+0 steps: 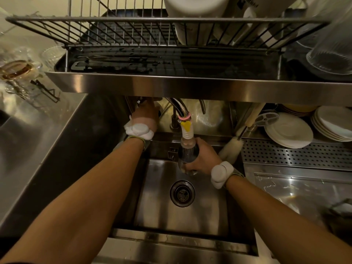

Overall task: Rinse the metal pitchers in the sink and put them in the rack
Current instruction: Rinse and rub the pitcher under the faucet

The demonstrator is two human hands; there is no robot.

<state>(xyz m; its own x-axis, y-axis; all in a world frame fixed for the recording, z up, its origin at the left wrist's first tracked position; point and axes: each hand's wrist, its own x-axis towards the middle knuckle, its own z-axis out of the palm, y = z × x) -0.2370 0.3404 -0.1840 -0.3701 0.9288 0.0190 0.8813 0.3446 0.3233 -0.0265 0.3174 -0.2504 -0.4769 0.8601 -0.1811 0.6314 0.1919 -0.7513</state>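
I am holding the metal pitcher (187, 159) in my right hand (204, 157), my fingers and thumb curling round its body from the right, so the pitcher is sitting to the left of my palm. I am keeping it right under the faucet nozzle (187, 130), its top end meeting the ribbed white tip. It is hanging above the back part of the sink (209, 210), not touching the basin floor, with the drain (182, 193) nearer to me.

My left hand (145, 115) is reaching up behind the faucet, beneath the front edge of the steel shelf (190, 84). The shelf is hiding my fingers, so I cannot tell whether they are gripping anything.

The wire rack (123, 33) is standing on that shelf above the sink, well apart from the pitcher, and is carrying white containers (190, 20) on its right side. A bottle brush (230, 147) is leaning just right of my right hand, and stacked plates (287, 132) are lying farther right.
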